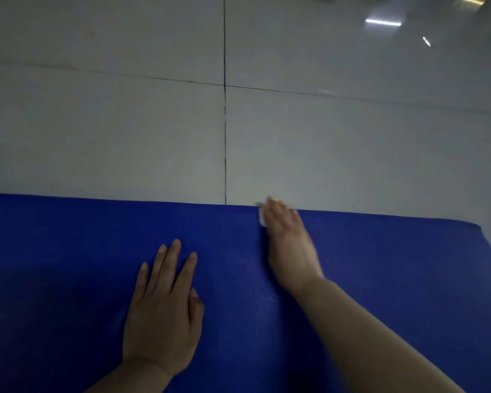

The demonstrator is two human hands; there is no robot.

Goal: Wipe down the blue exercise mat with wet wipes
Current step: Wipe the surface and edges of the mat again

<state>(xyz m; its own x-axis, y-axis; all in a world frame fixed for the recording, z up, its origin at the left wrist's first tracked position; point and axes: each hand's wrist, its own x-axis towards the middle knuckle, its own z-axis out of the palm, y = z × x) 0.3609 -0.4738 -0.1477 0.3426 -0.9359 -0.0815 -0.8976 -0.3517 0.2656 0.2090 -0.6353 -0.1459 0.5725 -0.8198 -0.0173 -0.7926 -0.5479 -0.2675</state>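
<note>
Grey floor tiles (125, 131) with dark grout lines fill the upper part of the view, glossy enough to catch streaks of reflected light at the top right corner. Across the lower part lies the blue exercise mat (68, 251), spread flat on the tiles, its far edge running just beyond the fingertips of both hands and its right corner showing off to the right of the right arm.

On the mat, the left hand (162, 310) rests palm down with fingers straight and slightly spread, holding nothing. To its right and farther forward, well apart from it, the right hand (288, 245) reaches out along a bare forearm to the mat's far edge. It is blurred, fingers extended and lying flat. Under those fingers sits a white wet wipe (262, 217), pressed against the mat; only a small strip of it shows at the left side of the fingers, right at the mat's edge where it meets the tiles. Whether the thumb curls around the wipe cannot be told through the blur.
</note>
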